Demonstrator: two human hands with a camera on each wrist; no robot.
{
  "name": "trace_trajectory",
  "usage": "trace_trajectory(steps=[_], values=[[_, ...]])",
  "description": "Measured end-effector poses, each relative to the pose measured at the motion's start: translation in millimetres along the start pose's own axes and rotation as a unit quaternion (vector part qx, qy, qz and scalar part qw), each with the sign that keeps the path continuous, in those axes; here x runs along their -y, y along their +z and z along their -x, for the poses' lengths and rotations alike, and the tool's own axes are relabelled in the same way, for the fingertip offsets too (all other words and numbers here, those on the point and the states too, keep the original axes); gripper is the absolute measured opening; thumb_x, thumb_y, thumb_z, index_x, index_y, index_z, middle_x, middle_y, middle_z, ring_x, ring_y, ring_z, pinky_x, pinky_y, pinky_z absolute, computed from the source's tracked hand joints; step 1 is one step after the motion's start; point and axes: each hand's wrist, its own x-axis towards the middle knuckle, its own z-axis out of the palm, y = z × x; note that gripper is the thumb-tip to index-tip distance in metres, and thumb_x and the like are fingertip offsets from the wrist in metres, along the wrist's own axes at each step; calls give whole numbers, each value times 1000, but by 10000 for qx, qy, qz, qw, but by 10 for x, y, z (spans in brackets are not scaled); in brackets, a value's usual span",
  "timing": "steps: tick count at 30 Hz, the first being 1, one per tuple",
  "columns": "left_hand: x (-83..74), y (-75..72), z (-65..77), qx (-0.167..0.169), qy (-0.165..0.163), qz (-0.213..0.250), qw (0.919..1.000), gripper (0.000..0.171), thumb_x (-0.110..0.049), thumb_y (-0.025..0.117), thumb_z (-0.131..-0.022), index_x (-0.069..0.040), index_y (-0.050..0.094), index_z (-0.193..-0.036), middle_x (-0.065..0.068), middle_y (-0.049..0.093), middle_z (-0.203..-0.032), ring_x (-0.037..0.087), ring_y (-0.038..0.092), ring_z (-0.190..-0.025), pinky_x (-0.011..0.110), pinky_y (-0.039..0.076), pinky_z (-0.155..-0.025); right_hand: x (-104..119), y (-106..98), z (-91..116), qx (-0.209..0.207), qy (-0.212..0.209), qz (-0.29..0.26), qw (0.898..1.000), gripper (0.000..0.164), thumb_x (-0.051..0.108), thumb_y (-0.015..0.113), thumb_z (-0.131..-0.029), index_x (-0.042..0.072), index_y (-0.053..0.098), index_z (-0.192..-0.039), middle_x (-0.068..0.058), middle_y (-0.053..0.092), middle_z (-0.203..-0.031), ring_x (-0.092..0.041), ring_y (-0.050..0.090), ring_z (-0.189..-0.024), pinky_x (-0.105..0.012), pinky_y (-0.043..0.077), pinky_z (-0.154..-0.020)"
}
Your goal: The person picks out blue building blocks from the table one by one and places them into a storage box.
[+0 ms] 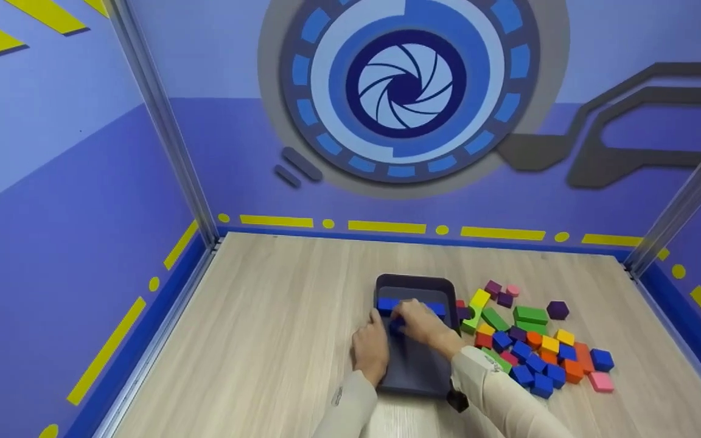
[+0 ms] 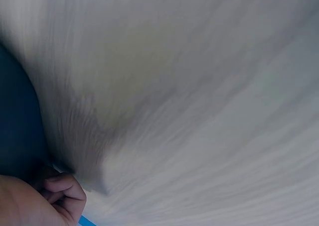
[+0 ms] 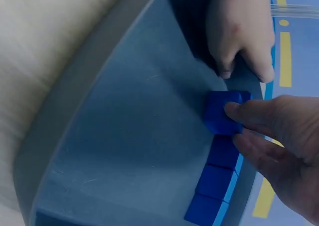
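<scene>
A dark grey tray [image 1: 417,374] lies on the wooden table, and my left hand [image 1: 370,345] grips its left rim, thumb over the edge. In the left wrist view the fingers [image 2: 67,192] of that hand are curled beside the tray's dark wall. Inside the tray, my right hand [image 1: 421,323] pinches a blue cube [image 3: 218,112] between thumb and fingers. This cube is at the left end of a row of blue cubes [image 3: 215,181] that runs across the tray's far part. The right hand partly hides the row in the head view.
Right of the tray lies a loose pile of coloured blocks, with several blue cubes [image 1: 535,363], green blocks [image 1: 530,314] and orange blocks [image 1: 572,370]. A purple hexagonal block [image 1: 558,309] sits at the pile's far right. Printed wall panels [image 1: 302,201] border the table.
</scene>
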Motion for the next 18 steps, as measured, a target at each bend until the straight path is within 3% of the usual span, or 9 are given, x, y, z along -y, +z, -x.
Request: trace_trajectory(steps=[5, 10, 16, 18], values=[[-69, -10, 88, -90, 149, 70, 9998, 25, -11, 68, -89, -7, 53, -108, 4, 68, -67, 19, 67, -57, 32, 50, -49, 2, 24, 145, -342, 189, 360, 9986, 12, -3, 80, -82, -1, 77, -93, -15, 71, -96, -32, 71, -92, -46, 60, -81], [-46, -35, 103, 154, 147, 174, 9996, 31, -10, 72, -87, -6, 53, -111, 6, 68, -67, 20, 68, -58, 32, 52, -50, 7, -76, 249, -433, 342, 560, 9969, 11, 8, 78, -88, 4, 78, -99, -12, 68, -101, -30, 69, -96, -47, 60, -84], [45, -110, 13, 618, 155, 357, 9973, 42, -15, 79, -84, -3, 51, -113, 9, 69, -69, 21, 69, -61, 34, 54, -52, -218, -484, 452, -592, 676, 392, 9952, 7, 4, 73, -89, 2, 77, -94, -13, 74, -94, -29, 72, -87, -44, 62, -78], [49, -151, -36, 951, 214, 225, 9950, 46, -20, 80, -85, -3, 51, -116, 8, 69, -70, 19, 69, -61, 33, 54, -53, -357, -628, 581, -545, 872, 295, 9943, 6, 1, 70, -89, 1, 75, -87, -11, 74, -85, -25, 70, -76, -40, 61, -69]])
